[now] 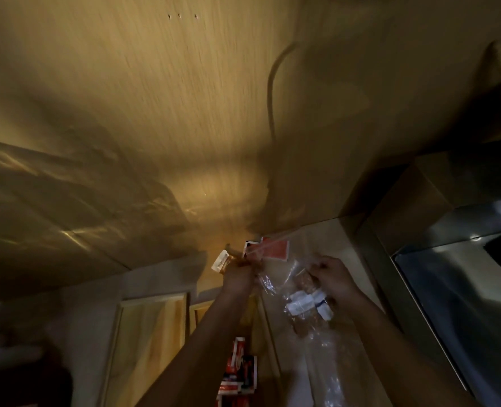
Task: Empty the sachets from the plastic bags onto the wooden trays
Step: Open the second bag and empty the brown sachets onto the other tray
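Both hands are raised in front of a wooden wall panel (155, 98), working at the top of a clear plastic bag (275, 277) held between them. The left hand (239, 274) has its grip closed on the bag's left edge, with what looks like an orange-and-white sachet (222, 261) caught in the same fist; a line of print runs along its white end, too blurred to read. The right hand (333, 274) pinches the bag's right edge with fingers curled tight. Inside the hanging bag sit brown sachets (305, 282) and white sachets (300, 304), bunched just beside the right wrist (their labels are only smears). Behind the bag's mouth a red packet (275, 249) shows against the wall. Below the forearms, two wooden trays (152, 327) lie side by side on the desk; red-and-white sachets (239, 368) lie beneath the left forearm, with white script that cannot be made out.
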`<state>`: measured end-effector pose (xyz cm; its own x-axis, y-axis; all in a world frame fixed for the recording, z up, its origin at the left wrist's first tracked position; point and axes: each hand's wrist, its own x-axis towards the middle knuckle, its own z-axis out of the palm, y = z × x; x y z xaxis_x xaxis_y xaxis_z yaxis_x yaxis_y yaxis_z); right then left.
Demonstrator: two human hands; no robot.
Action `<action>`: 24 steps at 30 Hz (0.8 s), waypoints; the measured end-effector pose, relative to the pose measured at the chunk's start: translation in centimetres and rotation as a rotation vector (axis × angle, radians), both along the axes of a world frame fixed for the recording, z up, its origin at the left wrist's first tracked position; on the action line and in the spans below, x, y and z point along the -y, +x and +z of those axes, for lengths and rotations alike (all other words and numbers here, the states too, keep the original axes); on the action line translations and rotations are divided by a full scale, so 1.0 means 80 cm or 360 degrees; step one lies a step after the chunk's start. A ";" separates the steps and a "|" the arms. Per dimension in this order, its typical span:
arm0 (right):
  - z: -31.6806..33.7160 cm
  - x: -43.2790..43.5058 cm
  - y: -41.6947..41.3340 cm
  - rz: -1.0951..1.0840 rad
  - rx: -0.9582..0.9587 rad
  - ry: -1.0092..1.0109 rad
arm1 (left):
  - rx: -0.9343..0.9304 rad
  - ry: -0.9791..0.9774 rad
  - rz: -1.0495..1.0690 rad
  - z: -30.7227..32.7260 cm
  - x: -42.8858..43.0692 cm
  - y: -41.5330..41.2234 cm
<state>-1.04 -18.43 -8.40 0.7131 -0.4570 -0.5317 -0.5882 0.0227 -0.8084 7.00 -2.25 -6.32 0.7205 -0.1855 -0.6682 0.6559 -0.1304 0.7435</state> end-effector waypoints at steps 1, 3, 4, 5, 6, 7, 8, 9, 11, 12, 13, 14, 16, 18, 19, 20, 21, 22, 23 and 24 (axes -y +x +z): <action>0.003 -0.002 -0.002 -0.0001 0.0057 -0.0008 | 0.0034 -0.0003 -0.0012 0.008 -0.002 -0.003; 0.012 -0.005 -0.003 0.0043 0.0159 -0.0092 | 0.0130 0.0018 -0.0064 0.022 -0.007 -0.008; 0.018 -0.008 -0.003 0.0054 0.0220 -0.0134 | 0.0193 0.0026 -0.0102 0.030 -0.012 -0.011; 0.024 -0.010 -0.003 0.0044 0.0269 -0.0156 | 0.0247 0.0023 -0.0148 0.040 -0.018 -0.014; 0.030 -0.013 -0.003 0.0024 0.0300 -0.0157 | 0.0299 -0.0004 -0.0197 0.051 -0.025 -0.017; 0.036 -0.017 -0.002 0.0009 0.0326 -0.0154 | 0.0359 -0.0032 -0.0256 0.063 -0.033 -0.021; 0.042 -0.022 -0.001 0.0018 0.0357 -0.0143 | 0.0422 -0.0041 -0.0328 0.075 -0.042 -0.025; 0.049 -0.028 -0.001 0.0049 0.0385 -0.0133 | 0.0473 -0.0023 -0.0406 0.087 -0.051 -0.029; 0.062 -0.042 0.001 0.0148 0.0436 -0.0121 | 0.0509 0.0030 -0.0543 0.112 -0.070 -0.036; 0.069 -0.051 0.002 0.0196 0.0456 -0.0106 | 0.0500 0.0045 -0.0620 0.123 -0.079 -0.039; 0.076 -0.059 0.003 0.0246 0.0479 -0.0095 | 0.0480 0.0053 -0.0706 0.135 -0.087 -0.043; 0.082 -0.069 0.005 0.0309 0.0499 -0.0093 | 0.0461 0.0062 -0.0789 0.146 -0.095 -0.046; 0.093 -0.091 0.006 0.0469 0.0518 -0.0113 | 0.0462 0.0107 -0.0857 0.164 -0.109 -0.054; 0.101 -0.115 0.008 0.0602 0.0560 -0.0120 | 0.0497 0.0122 -0.0750 0.175 -0.125 -0.062; 0.103 -0.127 0.008 0.0641 0.0578 -0.0117 | 0.0515 0.0112 -0.0677 0.178 -0.135 -0.067; 0.105 -0.139 0.008 0.0667 0.0587 -0.0115 | 0.0532 0.0097 -0.0614 0.180 -0.145 -0.073; 0.106 -0.150 0.009 0.0696 0.0591 -0.0117 | 0.0545 0.0083 -0.0560 0.182 -0.156 -0.078; 0.106 -0.161 0.009 0.0734 0.0595 -0.0126 | 0.0551 0.0076 -0.0512 0.183 -0.168 -0.084; 0.106 -0.171 0.010 0.0780 0.0603 -0.0138 | 0.0551 0.0078 -0.0463 0.183 -0.179 -0.089; 0.105 -0.182 0.010 0.0826 0.0610 -0.0150 | 0.0547 0.0086 -0.0410 0.184 -0.190 -0.094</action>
<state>-0.22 -3.88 0.04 0.9848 -0.0344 -0.1700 -0.1729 -0.2680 -0.9478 -0.48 12.94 8.43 0.8376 -0.3598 -0.4112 0.3124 -0.3020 0.9007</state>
